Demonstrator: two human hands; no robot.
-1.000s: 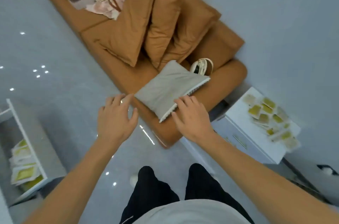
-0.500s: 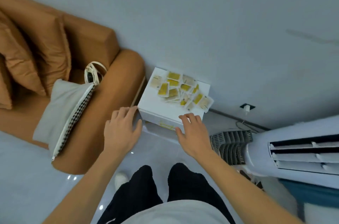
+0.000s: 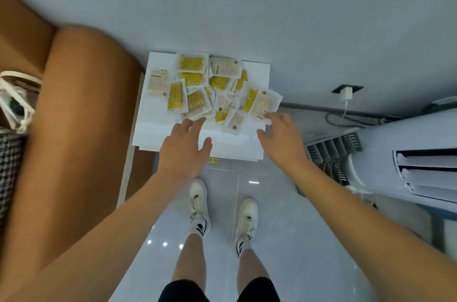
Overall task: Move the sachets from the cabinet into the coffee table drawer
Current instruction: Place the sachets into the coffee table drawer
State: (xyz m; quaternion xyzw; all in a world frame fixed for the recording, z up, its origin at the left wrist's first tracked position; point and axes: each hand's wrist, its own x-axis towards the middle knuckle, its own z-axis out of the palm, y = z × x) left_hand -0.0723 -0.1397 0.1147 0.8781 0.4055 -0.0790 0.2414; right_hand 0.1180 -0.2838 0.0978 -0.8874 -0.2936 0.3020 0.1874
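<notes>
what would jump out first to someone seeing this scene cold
A messy pile of yellow and beige sachets on the white cabinet against the wall. Both hands reach over its near edge, open: the left hand just short of the pile, the right hand at its right side. A brown sofa arm fills the left.

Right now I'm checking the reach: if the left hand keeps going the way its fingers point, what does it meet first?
Most likely the near edge of the sachets heaped on the white cabinet; the left hand is open, its fingertips just short of them. Its height above the top is unclear.
</notes>
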